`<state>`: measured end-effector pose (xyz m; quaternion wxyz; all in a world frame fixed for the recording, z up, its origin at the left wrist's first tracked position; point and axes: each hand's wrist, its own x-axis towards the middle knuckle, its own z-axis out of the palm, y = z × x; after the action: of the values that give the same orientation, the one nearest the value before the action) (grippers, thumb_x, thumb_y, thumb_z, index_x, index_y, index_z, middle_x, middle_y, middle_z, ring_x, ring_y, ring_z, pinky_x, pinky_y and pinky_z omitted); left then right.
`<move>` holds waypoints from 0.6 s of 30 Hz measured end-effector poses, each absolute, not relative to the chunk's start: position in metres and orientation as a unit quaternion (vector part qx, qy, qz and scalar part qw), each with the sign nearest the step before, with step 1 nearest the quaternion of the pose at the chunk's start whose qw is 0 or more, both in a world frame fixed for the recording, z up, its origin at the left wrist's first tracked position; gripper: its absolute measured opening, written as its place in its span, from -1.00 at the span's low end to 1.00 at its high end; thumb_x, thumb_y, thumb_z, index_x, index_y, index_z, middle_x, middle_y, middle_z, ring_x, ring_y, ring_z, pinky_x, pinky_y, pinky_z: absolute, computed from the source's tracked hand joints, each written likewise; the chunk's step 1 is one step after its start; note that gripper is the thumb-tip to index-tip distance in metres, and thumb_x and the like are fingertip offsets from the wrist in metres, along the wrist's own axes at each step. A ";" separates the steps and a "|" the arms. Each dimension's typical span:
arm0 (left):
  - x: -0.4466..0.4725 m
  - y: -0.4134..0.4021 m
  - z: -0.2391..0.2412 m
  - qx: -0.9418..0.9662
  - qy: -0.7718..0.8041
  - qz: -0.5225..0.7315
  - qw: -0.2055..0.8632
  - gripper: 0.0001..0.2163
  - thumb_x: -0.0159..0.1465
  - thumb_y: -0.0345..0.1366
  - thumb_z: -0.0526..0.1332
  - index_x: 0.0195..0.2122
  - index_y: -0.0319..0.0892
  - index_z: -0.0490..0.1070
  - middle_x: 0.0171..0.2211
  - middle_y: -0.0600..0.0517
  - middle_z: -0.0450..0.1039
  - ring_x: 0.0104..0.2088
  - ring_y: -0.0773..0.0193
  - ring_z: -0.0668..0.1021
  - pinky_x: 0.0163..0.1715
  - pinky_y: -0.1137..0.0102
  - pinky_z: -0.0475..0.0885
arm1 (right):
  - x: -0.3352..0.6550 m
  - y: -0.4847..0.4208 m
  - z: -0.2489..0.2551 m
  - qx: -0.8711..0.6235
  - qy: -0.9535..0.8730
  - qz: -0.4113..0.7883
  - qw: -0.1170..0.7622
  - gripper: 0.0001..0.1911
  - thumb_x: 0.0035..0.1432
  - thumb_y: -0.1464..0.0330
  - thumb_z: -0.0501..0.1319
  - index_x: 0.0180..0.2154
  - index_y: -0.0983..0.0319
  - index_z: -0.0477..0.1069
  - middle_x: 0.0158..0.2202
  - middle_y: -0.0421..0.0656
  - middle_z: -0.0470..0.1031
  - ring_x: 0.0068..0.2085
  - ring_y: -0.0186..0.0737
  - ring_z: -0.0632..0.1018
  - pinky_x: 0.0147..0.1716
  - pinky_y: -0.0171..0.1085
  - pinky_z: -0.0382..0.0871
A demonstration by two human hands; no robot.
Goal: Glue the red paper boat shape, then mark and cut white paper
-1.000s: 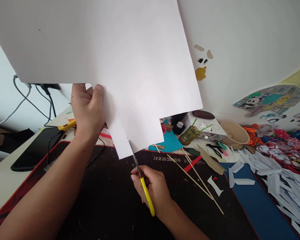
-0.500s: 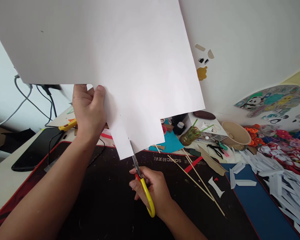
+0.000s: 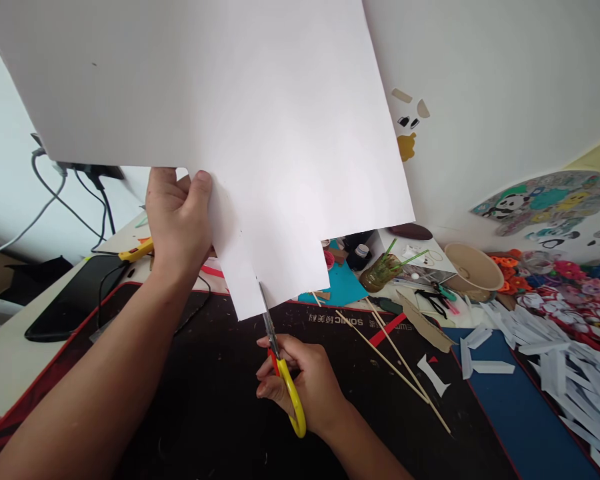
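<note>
A large white sheet of paper or card (image 3: 280, 133) fills the upper middle of the view, held up off the desk. Its lower edge is stepped, with a narrower tab hanging down in the middle. My left hand (image 3: 180, 207) pinches the sheet at the inner corner left of this tab, thumb on the near face. Below the tab, my right hand (image 3: 300, 380) grips scissors (image 3: 293, 397) with yellow and red handles. Their blades point up and lie across the tab's bottom edge, one blade in front of the paper.
Thin wooden sticks (image 3: 390, 363) lie on the black desk mat (image 3: 220, 413). Folded white paper strips (image 3: 565, 380) are heaped at the right. Behind stand a jar (image 3: 380, 272) with green stems and a beige bowl (image 3: 473, 263). A black phone-like device (image 3: 65, 307) lies at left.
The scissors' handles and the right thumb have shifted slightly left and a little more red handle shows. The sheet has tilted very slightly; the left hand keeps its hold.
</note>
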<state>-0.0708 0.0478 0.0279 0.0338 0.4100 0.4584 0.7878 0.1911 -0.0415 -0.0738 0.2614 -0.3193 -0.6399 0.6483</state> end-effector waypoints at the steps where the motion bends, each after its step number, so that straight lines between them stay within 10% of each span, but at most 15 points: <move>1: -0.071 0.048 0.028 0.411 0.455 0.790 0.034 -0.60 0.30 0.02 0.46 -0.09 -0.11 0.37 -0.16 -0.03 0.55 -0.06 0.09 0.67 -0.14 0.24 0.61 | 0.191 -0.041 -0.073 -0.322 -0.637 0.651 0.258 -0.24 -0.08 -0.08 0.65 0.04 0.22 0.62 -0.37 -0.14 0.72 -0.39 -0.09 0.75 -0.32 -0.26 0.66; 18: -0.072 0.046 0.030 0.435 0.431 0.789 0.039 -0.57 0.31 0.01 0.49 -0.01 -0.13 0.43 -0.04 -0.09 0.61 0.06 0.02 0.69 -0.02 0.16 0.65 | 0.195 -0.040 -0.068 -0.303 -0.675 0.623 0.255 -0.09 -0.09 -0.23 0.58 0.14 0.19 0.61 -0.19 -0.03 0.75 -0.16 0.05 0.78 -0.06 -0.10 0.69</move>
<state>-0.0719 0.0456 0.0300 0.0389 0.4349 0.4313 0.7895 0.1952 -0.0400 -0.0675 0.2549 -0.3029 -0.6750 0.6226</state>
